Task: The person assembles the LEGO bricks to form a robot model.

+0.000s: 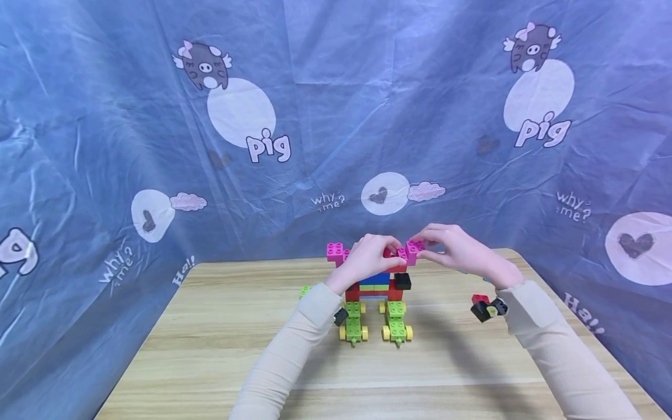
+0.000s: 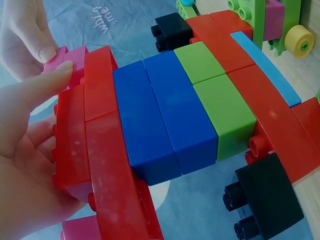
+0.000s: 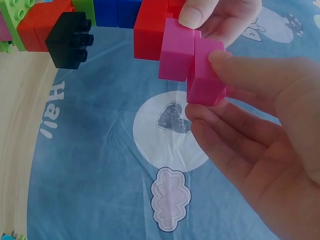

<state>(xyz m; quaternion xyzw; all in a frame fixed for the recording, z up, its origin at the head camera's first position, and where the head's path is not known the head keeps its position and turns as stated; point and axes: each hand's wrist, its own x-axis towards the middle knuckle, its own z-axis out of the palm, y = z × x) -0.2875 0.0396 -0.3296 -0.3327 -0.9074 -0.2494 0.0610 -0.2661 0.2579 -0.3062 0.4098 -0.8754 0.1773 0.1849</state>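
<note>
A figure of toy building bricks stands upright on the table. My left hand grips its top, with the thumb on one side of the red bricks and fingers behind. At the figure's right upper side, my right hand pinches a pink brick between thumb and fingers. Another pink brick lies against it, beside the left thumb. Blue bricks and green bricks form the middle. A black brick sticks out on the right. Two green wheeled bases support it.
Pink bricks project from the figure's left side. Near my right wrist lie a red brick and black pieces. A green brick lies left of the figure. A blue printed cloth hangs behind the table.
</note>
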